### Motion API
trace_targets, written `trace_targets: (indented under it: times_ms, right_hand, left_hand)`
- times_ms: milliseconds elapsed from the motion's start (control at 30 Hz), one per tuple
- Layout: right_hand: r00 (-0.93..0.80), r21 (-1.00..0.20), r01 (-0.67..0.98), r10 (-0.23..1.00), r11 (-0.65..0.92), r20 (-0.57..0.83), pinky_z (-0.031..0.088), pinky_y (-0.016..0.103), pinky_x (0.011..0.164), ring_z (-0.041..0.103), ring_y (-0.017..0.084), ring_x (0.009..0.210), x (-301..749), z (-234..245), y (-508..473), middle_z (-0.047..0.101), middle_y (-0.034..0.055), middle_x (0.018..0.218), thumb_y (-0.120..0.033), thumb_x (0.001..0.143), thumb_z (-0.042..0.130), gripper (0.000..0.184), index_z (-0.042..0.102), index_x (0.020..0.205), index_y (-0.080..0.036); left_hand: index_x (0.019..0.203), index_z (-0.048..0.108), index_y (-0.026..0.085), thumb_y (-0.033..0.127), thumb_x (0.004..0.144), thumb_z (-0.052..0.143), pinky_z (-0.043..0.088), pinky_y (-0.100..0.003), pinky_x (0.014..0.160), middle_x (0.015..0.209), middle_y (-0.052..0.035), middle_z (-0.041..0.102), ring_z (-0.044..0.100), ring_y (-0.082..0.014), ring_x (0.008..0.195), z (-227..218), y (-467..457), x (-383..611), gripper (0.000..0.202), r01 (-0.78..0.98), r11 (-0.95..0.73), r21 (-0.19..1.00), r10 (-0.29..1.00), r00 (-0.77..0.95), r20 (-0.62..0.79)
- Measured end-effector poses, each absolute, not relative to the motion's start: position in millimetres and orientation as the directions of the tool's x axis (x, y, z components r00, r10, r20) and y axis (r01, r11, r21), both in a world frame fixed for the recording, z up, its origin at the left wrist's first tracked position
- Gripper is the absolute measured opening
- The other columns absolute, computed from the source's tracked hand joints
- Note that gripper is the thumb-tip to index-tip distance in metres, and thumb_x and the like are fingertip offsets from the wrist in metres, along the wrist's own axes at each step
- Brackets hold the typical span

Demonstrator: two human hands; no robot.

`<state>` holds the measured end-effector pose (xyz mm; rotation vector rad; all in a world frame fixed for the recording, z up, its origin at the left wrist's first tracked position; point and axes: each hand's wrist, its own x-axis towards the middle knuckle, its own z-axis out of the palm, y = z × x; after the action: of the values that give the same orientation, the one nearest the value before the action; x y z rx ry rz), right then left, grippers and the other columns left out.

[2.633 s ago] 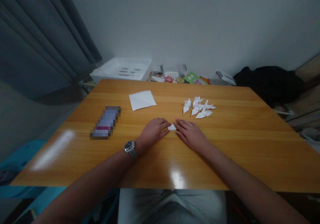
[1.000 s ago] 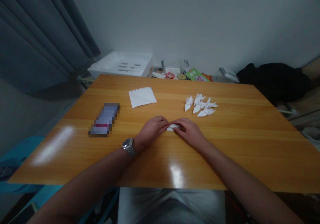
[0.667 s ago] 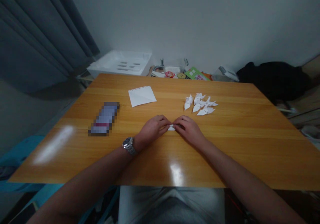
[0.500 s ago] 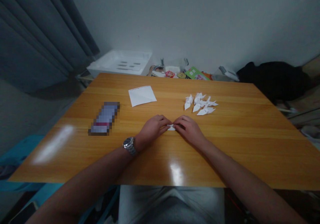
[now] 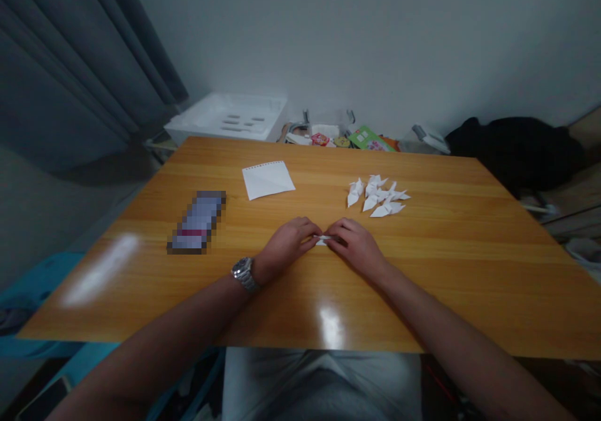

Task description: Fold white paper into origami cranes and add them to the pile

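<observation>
A small folded white paper (image 5: 321, 241) lies on the table between my hands, mostly covered by my fingers. My left hand (image 5: 292, 238), a metal watch (image 5: 243, 273) on its wrist, pinches the paper's left side. From the other side my right hand (image 5: 355, 243) has its thumb and fingers closed on the same paper. Just beyond my right hand lie several folded white paper cranes (image 5: 379, 194) in a loose cluster. A flat white sheet (image 5: 268, 179) with a torn perforated edge rests farther off to the left.
The wooden table (image 5: 469, 239) spans the view. A phone with a blurred-out screen (image 5: 196, 222) lies on its left part. Behind the far edge are a white foam box (image 5: 225, 114), a green booklet (image 5: 370, 138) and a black cloth heap (image 5: 511, 139).
My fingers have shifted slightly on the folded paper, and a raised edge now shows between them. The cranes, sheet and phone remain in place.
</observation>
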<state>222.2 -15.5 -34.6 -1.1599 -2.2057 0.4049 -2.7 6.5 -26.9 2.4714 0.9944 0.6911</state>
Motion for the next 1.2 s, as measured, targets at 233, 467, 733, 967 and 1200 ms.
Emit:
trace_targets:
  times_ms: [233, 467, 733, 967, 1200]
  right_hand:
    - [-0.419, -0.507, 0.652, 0.825, 0.564, 0.378, 0.049, 0.036, 0.081, 0.063, 0.022, 0.091, 222, -36, -16, 0.069, 0.0064, 0.094, -0.025, 0.096, 0.065, 0.007, 0.07, 0.092, -0.021]
    - [-0.435, -0.458, 0.681, 0.818, 0.572, 0.375, 0.049, 0.037, 0.08, 0.063, 0.023, 0.089, 222, -36, -16, 0.07, 0.0071, 0.092, -0.027, 0.098, 0.064, 0.012, 0.072, 0.09, -0.022]
    - [-0.439, -0.468, 0.679, 0.824, 0.565, 0.358, 0.05, 0.036, 0.081, 0.064, 0.023, 0.09, 226, -34, -15, 0.07, 0.0071, 0.094, -0.027, 0.098, 0.063, 0.011, 0.072, 0.093, -0.022]
    - [-0.451, -0.423, 0.708, 0.823, 0.566, 0.346, 0.05, 0.037, 0.08, 0.063, 0.024, 0.089, 228, -33, -15, 0.069, 0.008, 0.094, -0.024, 0.098, 0.062, 0.01, 0.07, 0.092, -0.02]
    - [-0.431, -0.474, 0.683, 0.831, 0.556, 0.352, 0.05, 0.037, 0.081, 0.064, 0.023, 0.09, 233, -33, -13, 0.07, 0.0074, 0.093, -0.024, 0.097, 0.064, 0.01, 0.071, 0.093, -0.021]
  left_hand:
    - [0.103, 0.07, 0.018, 0.033, 0.1, 0.06, 0.049, -0.032, 0.086, 0.1, -0.0067, 0.067, 0.061, -0.0207, 0.095, -25, 5, -3, 0.019, 0.57, -0.68, 0.462, 0.72, 0.638, 0.273]
    - [0.096, 0.069, 0.017, 0.031, 0.104, 0.053, 0.048, -0.032, 0.084, 0.095, -0.0058, 0.065, 0.06, -0.02, 0.091, -20, 4, 0, 0.023, 0.576, -0.704, 0.416, 0.697, 0.672, 0.251]
    - [0.095, 0.068, 0.016, 0.031, 0.104, 0.052, 0.047, -0.033, 0.084, 0.093, -0.0066, 0.065, 0.059, -0.0214, 0.091, -22, 5, 4, 0.024, 0.632, -0.699, 0.333, 0.712, 0.661, 0.239]
    - [0.093, 0.067, 0.015, 0.03, 0.104, 0.051, 0.048, -0.034, 0.083, 0.093, -0.0071, 0.064, 0.059, -0.0215, 0.089, -23, 6, 5, 0.024, 0.643, -0.717, 0.271, 0.697, 0.677, 0.238]
    - [0.095, 0.067, 0.017, 0.029, 0.103, 0.053, 0.049, -0.034, 0.083, 0.094, -0.0067, 0.065, 0.06, -0.021, 0.09, -23, 5, 3, 0.02, 0.64, -0.692, 0.335, 0.719, 0.654, 0.236]
